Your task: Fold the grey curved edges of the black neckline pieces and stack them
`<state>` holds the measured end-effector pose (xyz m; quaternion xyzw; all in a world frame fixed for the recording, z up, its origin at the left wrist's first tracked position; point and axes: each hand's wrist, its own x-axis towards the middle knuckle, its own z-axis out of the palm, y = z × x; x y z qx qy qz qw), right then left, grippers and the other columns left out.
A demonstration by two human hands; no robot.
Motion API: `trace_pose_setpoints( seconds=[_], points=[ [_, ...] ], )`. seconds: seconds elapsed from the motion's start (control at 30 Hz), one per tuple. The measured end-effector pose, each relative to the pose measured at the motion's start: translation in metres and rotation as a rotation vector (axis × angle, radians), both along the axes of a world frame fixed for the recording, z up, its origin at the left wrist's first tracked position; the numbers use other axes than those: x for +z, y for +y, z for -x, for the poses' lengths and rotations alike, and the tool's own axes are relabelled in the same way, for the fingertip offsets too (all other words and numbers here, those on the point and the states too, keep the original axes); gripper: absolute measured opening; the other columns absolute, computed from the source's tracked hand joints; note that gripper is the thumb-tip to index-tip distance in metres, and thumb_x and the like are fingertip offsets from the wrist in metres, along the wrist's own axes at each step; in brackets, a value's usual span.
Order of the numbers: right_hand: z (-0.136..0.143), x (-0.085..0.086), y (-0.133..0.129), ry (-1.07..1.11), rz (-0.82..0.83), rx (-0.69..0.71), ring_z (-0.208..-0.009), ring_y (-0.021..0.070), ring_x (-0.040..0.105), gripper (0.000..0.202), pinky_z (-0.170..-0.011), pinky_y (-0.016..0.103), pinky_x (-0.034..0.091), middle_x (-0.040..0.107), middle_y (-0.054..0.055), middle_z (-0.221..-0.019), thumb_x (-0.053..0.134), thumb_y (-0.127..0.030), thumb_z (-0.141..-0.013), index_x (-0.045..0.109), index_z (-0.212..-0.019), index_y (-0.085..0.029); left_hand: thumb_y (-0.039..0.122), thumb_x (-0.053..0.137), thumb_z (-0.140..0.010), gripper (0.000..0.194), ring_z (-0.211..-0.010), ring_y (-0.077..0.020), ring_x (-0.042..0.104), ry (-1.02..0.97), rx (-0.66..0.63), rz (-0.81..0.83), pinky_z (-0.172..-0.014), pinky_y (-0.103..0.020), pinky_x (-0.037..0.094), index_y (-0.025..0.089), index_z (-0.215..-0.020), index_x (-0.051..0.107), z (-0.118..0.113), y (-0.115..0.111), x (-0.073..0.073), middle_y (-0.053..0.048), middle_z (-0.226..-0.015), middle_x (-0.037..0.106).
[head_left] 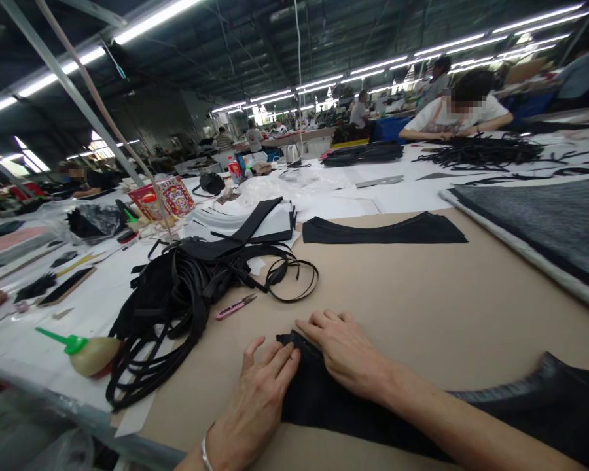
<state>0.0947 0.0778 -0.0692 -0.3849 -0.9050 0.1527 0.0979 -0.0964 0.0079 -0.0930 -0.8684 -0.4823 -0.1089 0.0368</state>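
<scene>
A long black fabric piece (353, 415) lies across the brown board (392, 294) near the front edge, its curved upper edge showing at the right. My left hand (262, 399) rests on the piece's left end, with fingers spread and the fingertips pressing the cloth. Just right of it, my right hand (346, 350) lies over the upper edge of the same end, fingers stretched out and bent slightly down. Farther back on the board is a second black curved piece (383, 230). Pink thread snips (235, 306) sit beyond my left hand.
A heap of black straps (171, 314) spreads to the left, beside a glue bottle with a green nozzle (95, 353). Grey fabric (544, 222) covers the right side. Across the table, a person (464, 111) works near a pile of black strips (481, 152).
</scene>
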Motion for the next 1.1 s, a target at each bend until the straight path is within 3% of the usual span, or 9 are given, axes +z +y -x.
trace_pose_setpoints(
  seconds=[0.17, 0.77, 0.97, 1.1],
  points=[
    [-0.007, -0.002, -0.006, 0.023, -0.04, 0.052, -0.095, 0.0209, 0.046, 0.045, -0.08, 0.036, 0.026, 0.058, 0.006, -0.106, 0.04, -0.006, -0.081, 0.056, -0.118, -0.024, -0.003, 0.035, -0.082, 0.055, -0.112, -0.0164, 0.05, -0.002, 0.002, -0.015, -0.107, -0.039, 0.013, 0.022, -0.13, 0.048, -0.001, 0.001, 0.0, 0.0, -0.124, 0.061],
    [-0.007, -0.003, -0.012, 0.017, -0.013, 0.016, -0.099, 0.0191, 0.045, 0.039, -0.083, 0.035, 0.027, 0.056, 0.006, -0.109, 0.039, -0.004, -0.084, 0.058, -0.112, -0.022, -0.002, 0.035, -0.081, 0.056, -0.114, -0.0181, 0.049, -0.003, 0.011, -0.025, -0.107, -0.04, 0.017, 0.022, -0.129, 0.05, -0.001, 0.001, -0.001, -0.002, -0.125, 0.061],
    [-0.006, -0.006, -0.017, 0.018, -0.043, 0.015, -0.097, 0.0212, 0.047, 0.035, -0.085, 0.039, 0.028, 0.056, 0.007, -0.108, 0.043, -0.007, -0.084, 0.057, -0.113, -0.021, -0.003, 0.035, -0.081, 0.055, -0.115, -0.0177, 0.049, -0.006, 0.012, -0.031, -0.106, -0.039, 0.015, 0.021, -0.129, 0.051, -0.001, 0.001, -0.002, -0.002, -0.124, 0.061],
    [0.002, -0.017, -0.024, -0.002, -0.103, -0.009, -0.101, 0.0228, 0.047, 0.035, -0.094, 0.045, 0.026, 0.057, 0.008, -0.111, 0.038, -0.008, -0.089, 0.053, -0.118, -0.019, -0.002, 0.036, -0.081, 0.054, -0.113, -0.018, 0.05, -0.003, -0.002, -0.072, -0.106, -0.038, 0.017, 0.02, -0.127, 0.052, -0.002, 0.001, -0.003, -0.003, -0.122, 0.062]
  ],
)
